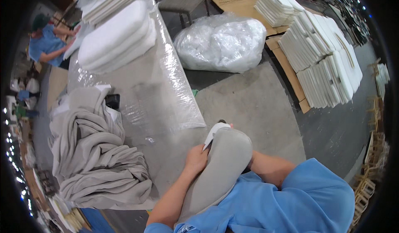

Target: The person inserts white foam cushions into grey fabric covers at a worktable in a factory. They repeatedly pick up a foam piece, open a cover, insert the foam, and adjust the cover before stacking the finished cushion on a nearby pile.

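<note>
Right hand behind grey cushion (224,162)

My left hand (196,158) grips the near edge of the cushion (224,162) that rests against my chest, with its tag (214,132) sticking out at the far end and my right hand hidden behind the cushion. To my left the table (166,150) runs away from me, with the heap of fabric covers (93,150) on its near left part and the stack of foam pads (118,35) at its far end, where another person (45,44) works beside it. On the floor to the right of the table lies the plastic bag of stuffing (220,41), and further right the stacked foam sheets (320,50) lie on cardboard (286,66).
</note>
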`<action>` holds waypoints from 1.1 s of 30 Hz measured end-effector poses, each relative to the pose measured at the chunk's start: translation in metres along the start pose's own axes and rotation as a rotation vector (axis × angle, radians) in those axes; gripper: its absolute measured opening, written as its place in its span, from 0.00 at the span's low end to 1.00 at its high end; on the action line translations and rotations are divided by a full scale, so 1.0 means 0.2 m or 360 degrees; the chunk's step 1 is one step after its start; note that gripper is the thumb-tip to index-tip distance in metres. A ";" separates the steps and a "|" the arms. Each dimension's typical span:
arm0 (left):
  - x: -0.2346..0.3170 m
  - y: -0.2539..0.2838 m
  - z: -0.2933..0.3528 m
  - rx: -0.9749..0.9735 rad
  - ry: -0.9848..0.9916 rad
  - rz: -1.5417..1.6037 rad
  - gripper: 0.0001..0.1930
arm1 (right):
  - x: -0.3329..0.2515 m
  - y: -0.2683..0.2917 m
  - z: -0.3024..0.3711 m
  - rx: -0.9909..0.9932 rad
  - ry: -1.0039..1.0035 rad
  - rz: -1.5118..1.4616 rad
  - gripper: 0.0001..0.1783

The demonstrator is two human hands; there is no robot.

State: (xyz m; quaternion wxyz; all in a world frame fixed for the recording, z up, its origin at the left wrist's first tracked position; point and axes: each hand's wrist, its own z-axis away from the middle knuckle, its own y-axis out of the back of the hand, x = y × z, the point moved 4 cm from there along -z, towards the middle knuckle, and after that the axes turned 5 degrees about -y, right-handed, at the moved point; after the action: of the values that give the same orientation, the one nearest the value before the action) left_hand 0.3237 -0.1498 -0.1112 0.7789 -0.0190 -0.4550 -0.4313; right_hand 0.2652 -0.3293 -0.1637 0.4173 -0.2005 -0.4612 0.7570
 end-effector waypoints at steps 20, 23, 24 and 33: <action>0.16 -0.01 -0.19 0.0418 -0.0255 -0.0132 0.17 | 0.12 0.23 -0.14 0.0881 0.0471 0.0519 0.26; 0.11 0.01 -0.16 0.0439 -0.0247 -0.0106 0.15 | 0.19 0.26 -0.20 0.1176 0.0669 0.0752 0.24; 0.10 0.01 -0.16 0.0438 -0.0224 -0.0111 0.14 | 0.20 0.25 -0.20 0.1259 0.0720 0.0788 0.24; -0.12 0.06 -0.20 0.0397 -0.0142 0.0406 0.18 | 0.06 0.03 -0.14 0.1316 0.1024 0.0576 0.21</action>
State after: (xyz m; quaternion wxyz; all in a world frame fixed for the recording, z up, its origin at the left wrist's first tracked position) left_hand 0.3551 -0.1432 -0.1470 0.8026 0.0012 -0.5329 -0.2679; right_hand 0.2748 -0.3055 -0.1822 0.4444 -0.3171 0.0668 0.8351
